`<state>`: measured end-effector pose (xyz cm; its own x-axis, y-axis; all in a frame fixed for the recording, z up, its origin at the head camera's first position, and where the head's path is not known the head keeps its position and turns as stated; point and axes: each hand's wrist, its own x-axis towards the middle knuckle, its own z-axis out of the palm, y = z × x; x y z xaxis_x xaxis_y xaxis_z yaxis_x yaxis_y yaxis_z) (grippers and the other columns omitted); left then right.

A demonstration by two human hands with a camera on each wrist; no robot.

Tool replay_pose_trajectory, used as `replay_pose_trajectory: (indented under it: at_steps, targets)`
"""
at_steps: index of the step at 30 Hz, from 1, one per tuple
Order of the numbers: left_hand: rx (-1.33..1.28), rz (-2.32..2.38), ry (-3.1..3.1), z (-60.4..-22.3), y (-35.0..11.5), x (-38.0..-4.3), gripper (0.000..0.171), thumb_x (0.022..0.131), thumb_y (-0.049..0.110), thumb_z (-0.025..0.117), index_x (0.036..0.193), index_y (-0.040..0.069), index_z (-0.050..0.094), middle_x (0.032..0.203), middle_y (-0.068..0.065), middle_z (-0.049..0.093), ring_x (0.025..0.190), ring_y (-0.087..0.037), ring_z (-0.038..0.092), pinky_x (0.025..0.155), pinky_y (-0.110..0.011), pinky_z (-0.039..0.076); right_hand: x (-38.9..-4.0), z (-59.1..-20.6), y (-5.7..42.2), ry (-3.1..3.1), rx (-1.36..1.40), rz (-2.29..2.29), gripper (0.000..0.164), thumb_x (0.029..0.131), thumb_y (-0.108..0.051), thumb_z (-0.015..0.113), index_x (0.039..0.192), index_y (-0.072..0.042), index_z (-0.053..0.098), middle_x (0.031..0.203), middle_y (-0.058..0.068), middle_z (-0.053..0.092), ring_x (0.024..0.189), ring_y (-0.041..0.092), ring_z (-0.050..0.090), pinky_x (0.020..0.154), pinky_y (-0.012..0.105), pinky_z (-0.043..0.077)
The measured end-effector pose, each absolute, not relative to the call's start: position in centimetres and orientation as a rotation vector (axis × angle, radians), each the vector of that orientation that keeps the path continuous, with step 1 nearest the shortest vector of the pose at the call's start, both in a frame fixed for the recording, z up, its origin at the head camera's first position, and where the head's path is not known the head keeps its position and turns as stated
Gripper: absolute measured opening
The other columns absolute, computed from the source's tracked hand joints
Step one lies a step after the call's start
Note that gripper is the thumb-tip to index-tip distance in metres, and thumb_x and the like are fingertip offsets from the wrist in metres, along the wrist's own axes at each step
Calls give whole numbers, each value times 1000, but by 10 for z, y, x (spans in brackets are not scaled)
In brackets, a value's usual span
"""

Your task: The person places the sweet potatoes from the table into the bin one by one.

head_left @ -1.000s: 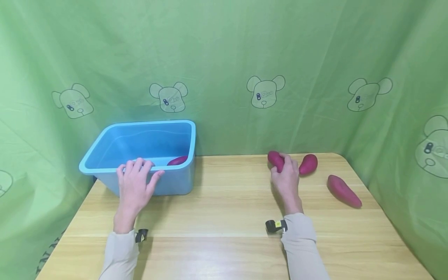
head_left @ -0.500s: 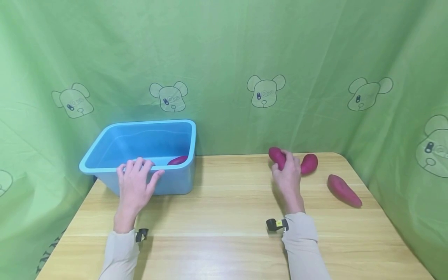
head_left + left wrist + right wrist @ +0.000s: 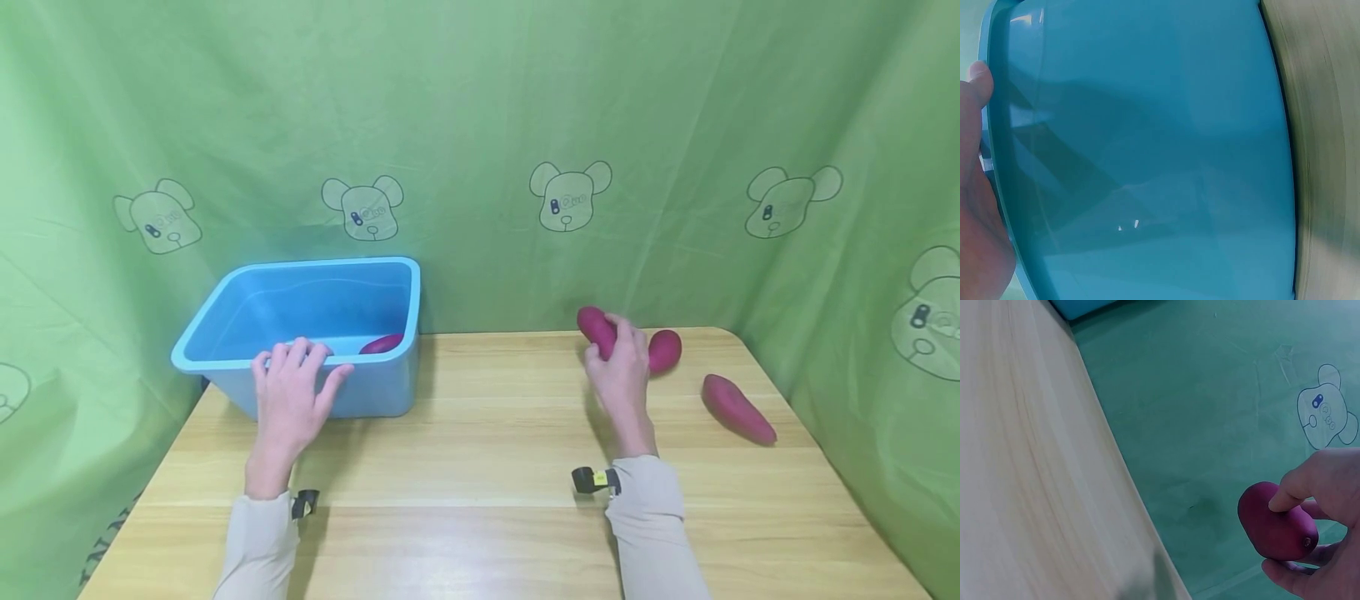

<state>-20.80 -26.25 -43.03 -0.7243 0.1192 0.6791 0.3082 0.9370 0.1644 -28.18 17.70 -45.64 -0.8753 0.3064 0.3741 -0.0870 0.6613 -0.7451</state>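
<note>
My right hand [image 3: 621, 367] grips a purple-red sweet potato [image 3: 596, 329], its thumb pressed on one side and its fingers round the other. In the right wrist view this sweet potato [image 3: 1272, 525] shows its end, held up in front of the green cloth. My left hand [image 3: 288, 400] holds the near rim of a blue plastic bin [image 3: 408, 325], fingers bent over the edge; the thumb [image 3: 982, 81] shows at the rim in the left wrist view. Inside the bin lies another sweet potato [image 3: 381, 343], partly hidden by the near wall.
Right of my right hand, a rounded sweet potato [image 3: 664, 350] lies close by on the wooden table [image 3: 480, 467]. A longer, pointed sweet potato [image 3: 738, 410] lies farther right near the table's edge. Green cloth [image 3: 480, 125] with bear-head prints hangs behind and at both sides.
My right hand has raised the sweet potato off the table and shifted slightly right with it. The left hand and the bin stay in place.
</note>
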Motion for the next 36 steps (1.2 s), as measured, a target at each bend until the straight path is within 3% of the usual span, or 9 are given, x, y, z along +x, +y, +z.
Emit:
replay_pose_trajectory:
  at_steps: [36]
  targets:
    - [-303, -340, -2365, -429, -262, -207, 38, 89, 51, 58, 96, 14, 59, 98, -7, 56, 97, -31, 45, 90, -55, 24, -266, -421, 168, -2275, -102, 1072, 53, 83, -7, 62, 134, -15, 50, 129, 19, 47, 103, 38, 51, 85, 54, 40]
